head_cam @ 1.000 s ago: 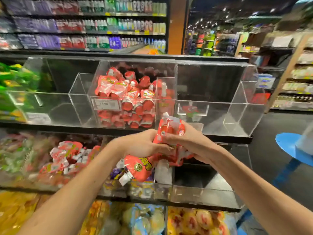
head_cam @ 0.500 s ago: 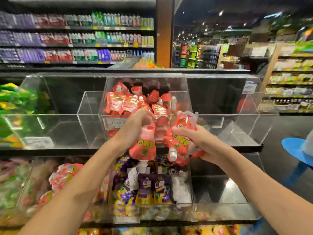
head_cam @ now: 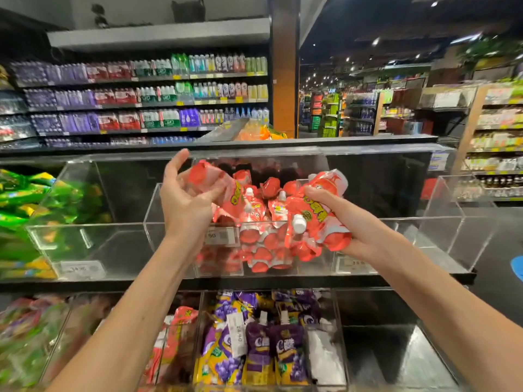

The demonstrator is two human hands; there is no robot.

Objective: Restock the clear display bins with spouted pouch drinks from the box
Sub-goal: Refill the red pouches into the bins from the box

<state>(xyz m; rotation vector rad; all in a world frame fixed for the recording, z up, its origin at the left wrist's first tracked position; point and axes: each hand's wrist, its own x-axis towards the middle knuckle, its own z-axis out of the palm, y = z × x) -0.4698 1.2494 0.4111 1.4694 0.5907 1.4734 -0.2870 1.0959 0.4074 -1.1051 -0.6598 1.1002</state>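
Background: a supermarket aisle; far shelves of bottled drinks point(head_cam: 141, 94) run along the left, more stocked aisles stretch away on the right.
Display: two rows of clear bins on dark shelves, the upper row near chest height, the lower row nearer the camera.
Middle bin point(head_cam: 155, 223): upper row, centre; it has a price label point(head_cam: 220, 236) on its front wall.
Stock in the bin point(head_cam: 260, 247): red spouted pouches with white caps, piled loosely and reaching above the front wall.
Left hand point(head_cam: 186, 193): raised over the left part of the middle bin, palm turned inward, thumb lifted clear and fingers spread and loosely curved, not clamped.
Single pouch point(head_cam: 208, 176): red, blurred, lying against the left hand's fingers above the pile.
Right hand point(head_cam: 353, 222): over the right front of the same bin, fingers and thumb wrapped tight round a bunch.
Bunch of pouches point(head_cam: 319, 216): several red pouches together, one white cap pointing down and left, held just above the stock.
Left neighbour bin point(head_cam: 85, 230): clear, with a price label; green packets point(head_cam: 28, 199) lie further left.
Right neighbour bin point(head_cam: 441, 222): clear.
Lower row: purple pouches point(head_cam: 271, 343) in the centre bin, a few red ones point(head_cam: 181, 329) to their left.
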